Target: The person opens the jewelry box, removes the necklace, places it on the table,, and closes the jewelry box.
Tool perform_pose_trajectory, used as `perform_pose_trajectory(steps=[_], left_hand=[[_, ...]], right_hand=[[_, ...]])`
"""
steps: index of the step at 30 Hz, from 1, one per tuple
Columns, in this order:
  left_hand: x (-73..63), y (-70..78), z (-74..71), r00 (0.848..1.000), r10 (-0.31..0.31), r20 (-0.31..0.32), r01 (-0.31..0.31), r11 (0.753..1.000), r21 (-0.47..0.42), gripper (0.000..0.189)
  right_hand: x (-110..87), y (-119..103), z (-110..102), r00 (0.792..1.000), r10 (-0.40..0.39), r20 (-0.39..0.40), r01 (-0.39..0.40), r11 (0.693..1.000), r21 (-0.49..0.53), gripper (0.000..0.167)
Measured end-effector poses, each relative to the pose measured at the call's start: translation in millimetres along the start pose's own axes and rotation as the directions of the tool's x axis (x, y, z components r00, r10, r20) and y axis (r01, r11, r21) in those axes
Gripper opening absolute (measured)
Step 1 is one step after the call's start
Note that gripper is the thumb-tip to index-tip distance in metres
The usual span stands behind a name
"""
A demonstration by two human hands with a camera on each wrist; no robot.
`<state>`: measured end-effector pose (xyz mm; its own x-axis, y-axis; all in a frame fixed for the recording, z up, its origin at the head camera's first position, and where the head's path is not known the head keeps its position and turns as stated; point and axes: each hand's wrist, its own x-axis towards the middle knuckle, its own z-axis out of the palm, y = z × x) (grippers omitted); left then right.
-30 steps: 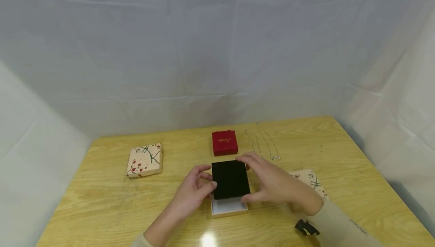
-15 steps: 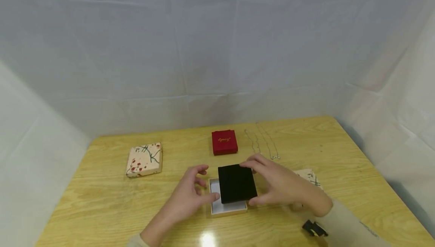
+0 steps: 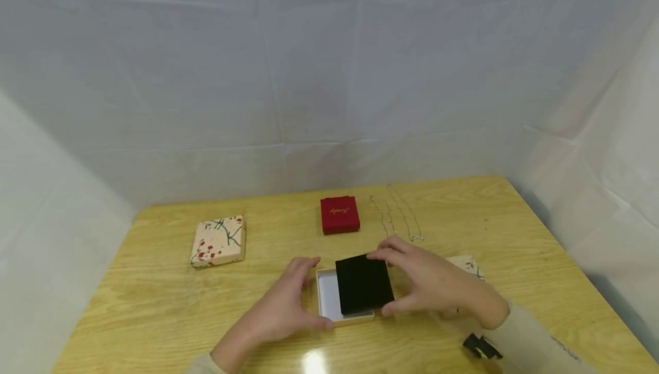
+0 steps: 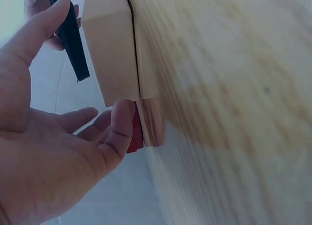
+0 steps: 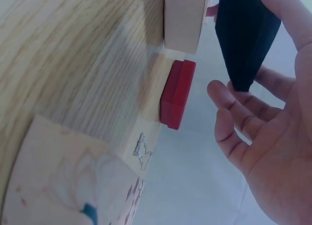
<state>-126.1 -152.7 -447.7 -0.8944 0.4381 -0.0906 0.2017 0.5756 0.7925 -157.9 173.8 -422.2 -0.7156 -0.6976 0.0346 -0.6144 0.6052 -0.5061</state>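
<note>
My right hand (image 3: 427,279) holds a black square pad (image 3: 363,285), thumb at its near right corner and fingers at its far edge. Tilted, the pad (image 5: 246,37) hangs above a shallow open box (image 3: 329,297) with a pale lining, covering much of it in the head view. At that box's left side is my left hand (image 3: 280,305), its thumb by the near corner and its fingers by the far one. Seen from the left wrist, loosely bent fingers (image 4: 122,120) sit right at the corner of the box wall (image 4: 112,54).
A closed red box (image 3: 340,215) with gold lettering stands behind the open box. Fine silver necklaces (image 3: 407,214) lie to its right. One floral box (image 3: 218,241) sits at the left; another floral piece (image 3: 465,265) is partly hidden by the right forearm. White cloth (image 3: 309,76) surrounds the wooden table.
My right hand has shifted the black pad rightward and toward me, uncovering the box's left part. The left hand has left the pad's edge and now spans the box's left side.
</note>
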Motion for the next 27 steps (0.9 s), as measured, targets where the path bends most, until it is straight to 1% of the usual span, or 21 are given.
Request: perform_pose_trajectory(steps=[5,11,21,27], left_hand=[[-0.1,-0.1,-0.3,1.000,0.012,0.027,-0.012,1.000,0.027,0.116],[0.6,-1.2,-0.4,0.999,0.009,0.047,-0.011,0.999,0.047,0.114],[0.2,-0.9,-0.6,0.998,-0.012,0.064,0.008,0.998,0.057,0.110],[0.2,-1.1,-0.9,0.998,-0.006,0.067,0.001,0.998,0.066,0.109]], right_hand=[[-0.2,2.4,1.1,1.000,-0.002,0.011,0.002,1.000,0.004,0.085],[-0.2,2.7,0.8,1.000,0.005,0.026,-0.005,1.000,-0.001,0.083],[0.6,2.9,1.5,0.998,-0.011,0.057,0.012,1.000,-0.021,0.082],[3.7,0.9,2.3,0.997,-0.012,0.073,0.015,0.999,-0.040,0.080]])
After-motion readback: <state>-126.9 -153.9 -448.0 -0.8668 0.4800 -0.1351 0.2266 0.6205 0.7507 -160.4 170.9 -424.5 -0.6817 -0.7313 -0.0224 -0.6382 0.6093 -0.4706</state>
